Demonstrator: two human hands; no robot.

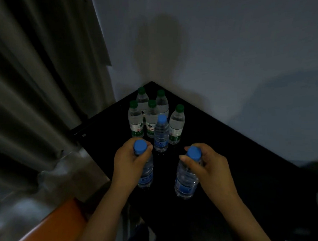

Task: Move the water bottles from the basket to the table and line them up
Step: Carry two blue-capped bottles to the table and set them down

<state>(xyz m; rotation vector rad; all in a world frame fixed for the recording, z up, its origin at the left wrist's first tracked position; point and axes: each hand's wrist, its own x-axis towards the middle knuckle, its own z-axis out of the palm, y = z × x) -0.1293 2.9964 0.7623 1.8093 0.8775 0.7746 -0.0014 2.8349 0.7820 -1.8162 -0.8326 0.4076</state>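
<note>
Two blue-capped bottles are held upright by their necks over a black table [230, 153]. The left hand [128, 163] is closed around the neck of the left bottle [146, 174]; the right hand [211, 165] is closed around the neck of the right bottle [185, 181]. A third blue-capped bottle [161, 133] is seen standing just beyond them, beside five green-capped bottles [151, 117] clustered near the table's far corner. A curtain [32, 81] is seen at left.
</note>
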